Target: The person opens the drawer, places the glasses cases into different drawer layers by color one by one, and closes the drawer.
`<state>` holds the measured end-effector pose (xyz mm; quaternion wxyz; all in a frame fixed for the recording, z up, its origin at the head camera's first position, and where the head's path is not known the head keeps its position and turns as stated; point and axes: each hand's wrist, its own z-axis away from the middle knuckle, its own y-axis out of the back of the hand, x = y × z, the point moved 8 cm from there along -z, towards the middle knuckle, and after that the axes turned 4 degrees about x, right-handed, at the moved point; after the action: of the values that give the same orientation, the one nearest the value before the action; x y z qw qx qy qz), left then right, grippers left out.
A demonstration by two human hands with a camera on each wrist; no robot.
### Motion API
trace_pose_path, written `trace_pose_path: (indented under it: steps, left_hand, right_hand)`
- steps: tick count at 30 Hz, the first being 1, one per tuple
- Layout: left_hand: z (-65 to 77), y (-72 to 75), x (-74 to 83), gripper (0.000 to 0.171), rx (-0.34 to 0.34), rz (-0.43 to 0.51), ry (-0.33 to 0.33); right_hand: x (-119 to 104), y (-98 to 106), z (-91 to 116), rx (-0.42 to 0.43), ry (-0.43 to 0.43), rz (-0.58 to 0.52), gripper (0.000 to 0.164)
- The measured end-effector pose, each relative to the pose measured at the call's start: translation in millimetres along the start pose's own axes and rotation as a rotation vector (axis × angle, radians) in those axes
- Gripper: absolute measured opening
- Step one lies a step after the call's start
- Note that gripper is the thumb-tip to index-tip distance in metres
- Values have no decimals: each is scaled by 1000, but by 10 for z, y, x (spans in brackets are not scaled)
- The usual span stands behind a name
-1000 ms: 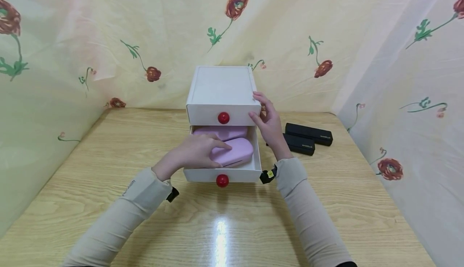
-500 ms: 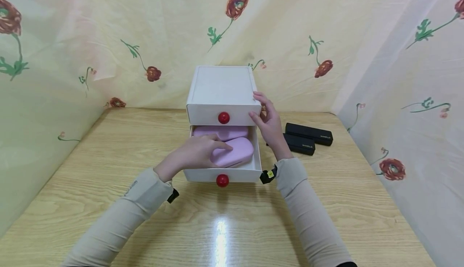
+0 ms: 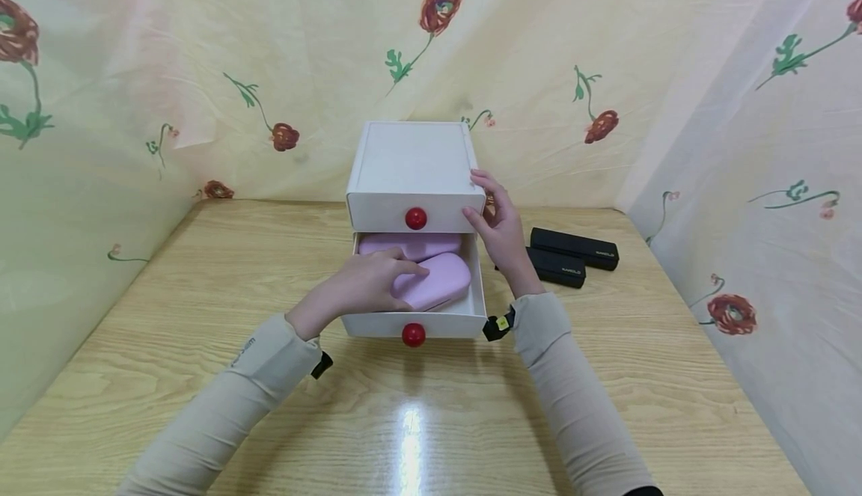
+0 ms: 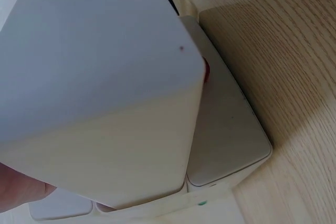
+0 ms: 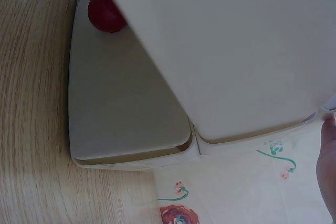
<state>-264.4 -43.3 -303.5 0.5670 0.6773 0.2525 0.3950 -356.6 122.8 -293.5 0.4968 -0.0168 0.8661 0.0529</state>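
A white drawer cabinet (image 3: 411, 155) with red knobs stands in the middle at the back of the table. Its middle drawer (image 3: 377, 325) is pulled out and holds two pinkish-purple glasses cases. My left hand (image 3: 367, 283) reaches into this drawer and grips the left end of the front glasses case (image 3: 441, 283), thumb towards the drawer front. Behind lies the other glasses case (image 3: 411, 244), partly covered by the hand. My right hand (image 3: 503, 238) holds the cabinet's upper right corner, thumb on the front, fingers along the side. Both wrist views mostly show the pulled-out drawer from outside.
To the right of the cabinet lie two long black boxes (image 3: 572, 248), one overlapping the other in view. In the right wrist view, a closed lower drawer (image 5: 126, 98) sits under the pulled-out one. A flowered cloth (image 3: 323, 47) hangs behind the table.
The front glasses case has turned and risen slightly under my left hand, its far end shifting up a little in view. My right hand and the cabinet have stayed in place.
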Motion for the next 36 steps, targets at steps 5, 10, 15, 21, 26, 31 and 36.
trace_pose_path:
  steps: [5, 10, 15, 21, 26, 31, 36]
  left_hand:
    - [10, -1, -18, 57, 9, 19, 25]
    - [22, 9, -34, 57, 15, 27, 34]
    - [22, 4, -61, 58, 14, 32, 42]
    - [30, 11, -54, 57, 14, 46, 32]
    - [52, 33, -49, 57, 20, 76, 23]
    - [72, 68, -37, 58, 37, 75, 7]
    - [111, 158, -25, 57, 89, 41, -9]
  right_hand:
    - [-5, -8, 0, 0, -4, -10, 48]
    - [-17, -7, 1, 0, 3, -7, 48]
    - [-21, -5, 0, 1, 9, -9, 48]
    - [-14, -6, 5, 3, 10, -15, 48]
    - [-6, -10, 12, 4, 8, -16, 49]
    - [-4, -8, 11, 5, 4, -10, 48]
    - [-5, -5, 11, 6, 3, -10, 48]
